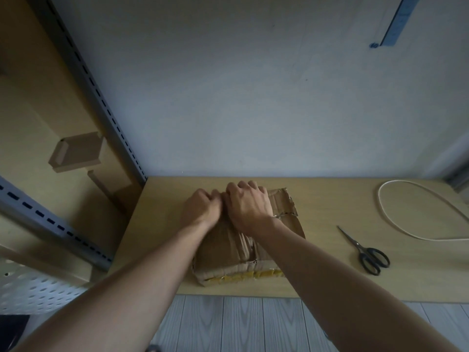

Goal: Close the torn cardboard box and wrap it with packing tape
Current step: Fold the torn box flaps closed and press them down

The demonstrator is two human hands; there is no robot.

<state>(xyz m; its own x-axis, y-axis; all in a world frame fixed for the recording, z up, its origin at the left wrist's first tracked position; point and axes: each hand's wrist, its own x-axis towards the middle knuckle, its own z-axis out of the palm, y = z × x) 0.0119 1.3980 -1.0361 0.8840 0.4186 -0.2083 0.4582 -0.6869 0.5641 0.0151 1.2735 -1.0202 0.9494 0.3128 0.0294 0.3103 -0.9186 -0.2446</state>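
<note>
**Status of the work**

The cardboard box (228, 250) is located at the middle of the table (330, 280), with its near face just behind the near edge. The top flaps are shown folded down, so the closing step is judged to be largely done. The ragged torn edge (288, 201) is still exposed at the far right corner of the box.

**Grip**

The right hand (247, 207) is placed on the far part of the box top, with its fingers curled over the far edge. The left hand (200, 209) is held just beside it, touching it, and is drawn into a tight curl at the far left of the top. What is pinched by the left hand, if anything, cannot be told, as the fingertips are hidden.

**Remaining work**

- No roll of packing tape is visible.
- A yellow strip (243, 275) is seen low on the near face. It is judged to be old tape.
- No fresh wrap can be made out on the top, so taping is judged not yet completed.

**Other items**

Scissors (365, 250) are laid to the right of the box, well apart from it. A white cord (396, 219) is looped toward the far right corner.
</note>
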